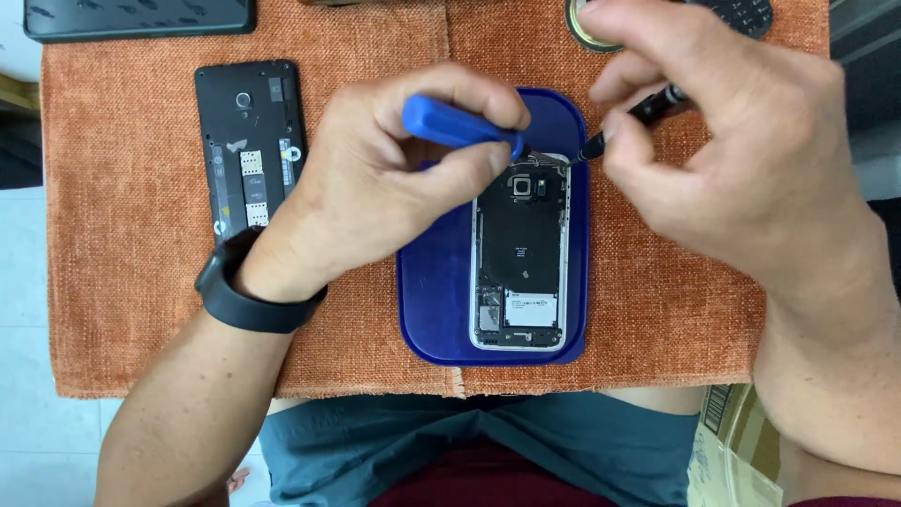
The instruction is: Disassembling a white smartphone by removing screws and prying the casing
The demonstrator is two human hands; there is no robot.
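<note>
Two tools are in my hands over one opened phone [522,253]. That phone lies back-up, cover off, inside a dark blue tray [434,300] on an orange woven mat [131,310] spread over the counter [19,282]; its black inner plate, camera module near the top edge and a white label low down are exposed. My left hand [375,178] comes in from the left, a black wristband [246,291] on the wrist, fingers [460,174] closed around a blue-handled tool [460,124]; the tool's narrow end sits at the phone's upper left corner, though whether it touches the frame I cannot tell. My right hand [741,160] comes in from the upper right, fingers pinched shut on a thin black screwdriver [629,122], its tip angled down at the phone's top right edge, just beside the camera end. Both tool tips are near each other, at the top of the phone. A second phone [251,141], also with its back removed, lies flat on the mat to the left, well apart from the tray. A dark flat device [141,17] sits at the mat's far left edge, and a round brass-rimmed object [587,33] shows partly behind my right hand.
</note>
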